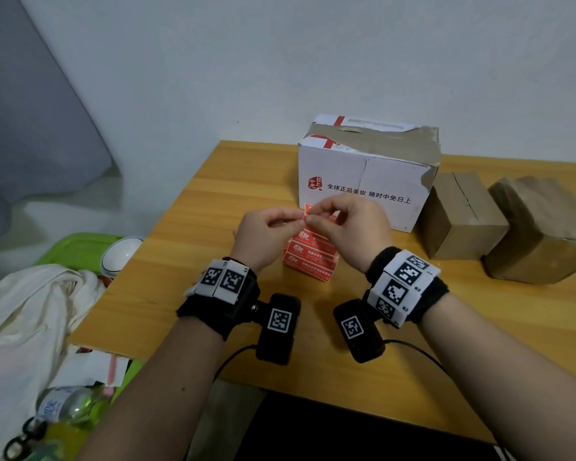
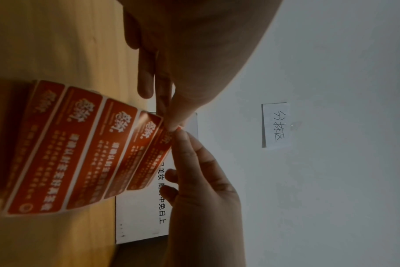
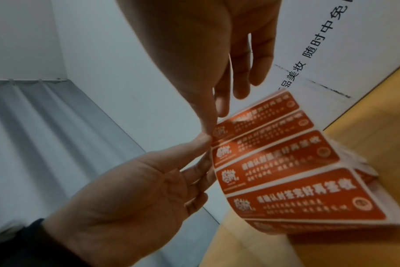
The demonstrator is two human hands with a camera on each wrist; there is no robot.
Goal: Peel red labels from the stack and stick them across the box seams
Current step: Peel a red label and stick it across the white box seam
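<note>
A fan-folded stack of red labels lies on the wooden table in front of a white carton with torn brown tape along its top. A strip of labels rises from the stack. My left hand pinches the strip's top corner between thumb and forefinger. My right hand pinches the corner of the topmost label right beside it. Both hands hover above the stack, fingertips almost touching. The right wrist view shows the stack under the curled strip.
Two brown taped boxes stand to the right of the white carton. Off the table's left edge are a green bin, white cloth and a bottle. A paper note hangs on the wall.
</note>
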